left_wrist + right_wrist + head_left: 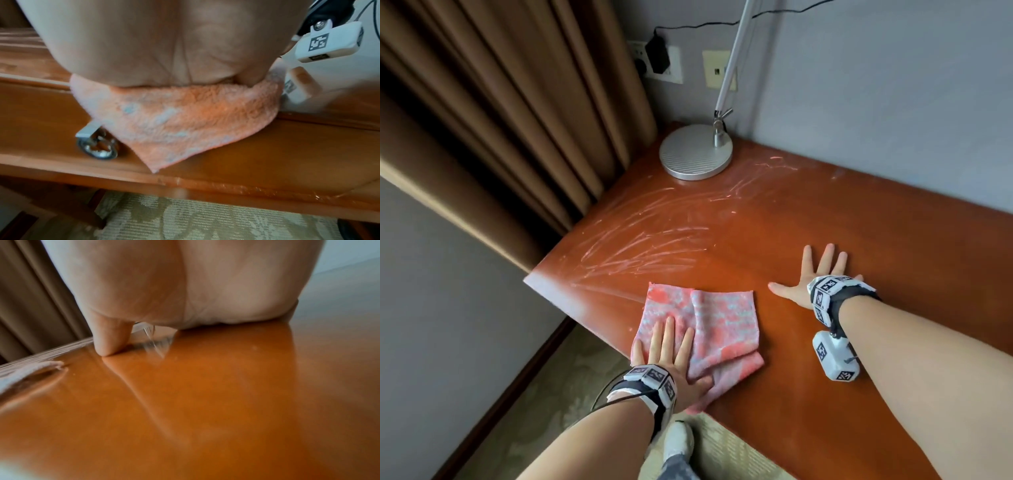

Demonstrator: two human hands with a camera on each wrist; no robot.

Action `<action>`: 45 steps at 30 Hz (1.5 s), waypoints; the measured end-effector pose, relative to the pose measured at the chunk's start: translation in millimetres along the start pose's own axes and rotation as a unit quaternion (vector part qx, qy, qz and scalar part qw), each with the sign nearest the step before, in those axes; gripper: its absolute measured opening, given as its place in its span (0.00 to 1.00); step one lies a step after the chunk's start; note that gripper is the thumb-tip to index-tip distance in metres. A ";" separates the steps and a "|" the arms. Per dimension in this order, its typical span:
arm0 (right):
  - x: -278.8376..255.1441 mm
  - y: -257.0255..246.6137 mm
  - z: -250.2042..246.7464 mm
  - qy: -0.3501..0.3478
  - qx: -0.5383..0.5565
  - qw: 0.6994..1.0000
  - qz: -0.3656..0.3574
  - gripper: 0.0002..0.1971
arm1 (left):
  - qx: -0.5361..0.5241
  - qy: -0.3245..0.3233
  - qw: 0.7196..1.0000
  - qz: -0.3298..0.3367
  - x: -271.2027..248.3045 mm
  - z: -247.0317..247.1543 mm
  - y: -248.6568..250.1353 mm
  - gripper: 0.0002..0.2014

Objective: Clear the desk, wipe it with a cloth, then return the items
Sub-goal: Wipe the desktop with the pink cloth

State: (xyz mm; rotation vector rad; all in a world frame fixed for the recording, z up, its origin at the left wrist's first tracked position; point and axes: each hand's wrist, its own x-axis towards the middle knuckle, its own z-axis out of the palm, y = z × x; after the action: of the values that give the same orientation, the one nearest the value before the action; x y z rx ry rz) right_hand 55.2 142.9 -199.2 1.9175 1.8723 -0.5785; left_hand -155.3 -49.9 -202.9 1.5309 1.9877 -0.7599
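A pink and pale blue cloth (709,322) lies folded near the front left corner of the reddish wooden desk (808,219). My left hand (671,349) presses flat on the cloth with straight fingers. In the left wrist view a corner of the cloth (174,123) hangs over the desk's front edge below my palm (156,42). My right hand (815,274) lies flat on the bare desk to the right of the cloth, fingers spread. In the right wrist view its thumb (111,337) touches the glossy desk top (205,402). Wet streaks (640,236) mark the desk's left part.
A silver desk lamp with a round base (695,152) stands at the back left corner, its arm slanting up to the right. Brown curtains (500,113) hang left of the desk. A black plug (657,54) sits in a wall socket. A metal drawer knob (96,146) shows below the edge.
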 end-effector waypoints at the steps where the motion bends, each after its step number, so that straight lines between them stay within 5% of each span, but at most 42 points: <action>1: 1.2 -0.5 -1.3 -0.004 -0.001 1.000 0.000 0.59 | -0.002 -0.001 1.000 -0.005 5.3 -7.5 1.0 0.46; 15: 9.6 -4.6 -4.3 -0.062 0.007 0.998 0.028 0.56 | 0.074 0.079 0.986 0.129 143.1 -156.1 52.2 0.48; 19: 10.1 -3.4 -5.6 -0.069 0.016 0.997 0.018 0.60 | 0.105 0.127 0.971 0.171 185.3 -195.9 83.3 0.49; 28: 12.6 4.4 -5.4 -0.104 0.046 0.993 -0.012 0.61 | 0.167 0.129 0.946 0.247 248.5 -275.9 182.5 0.51; 36: 15.5 7.4 -4.9 -0.119 0.061 0.991 -0.018 0.62 | 0.186 0.168 0.918 0.306 272.1 -303.4 262.9 0.49; 45: 14.0 6.4 -5.8 -0.111 0.054 0.992 0.002 0.62 | 0.152 0.128 0.934 0.297 231.8 -264.3 202.0 0.48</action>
State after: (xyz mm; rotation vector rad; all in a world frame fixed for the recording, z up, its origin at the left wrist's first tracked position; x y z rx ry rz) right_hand 62.0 157.7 -202.0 1.8371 1.7293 -0.8707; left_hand -28.7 335.2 -200.0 2.3628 1.4616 -0.6461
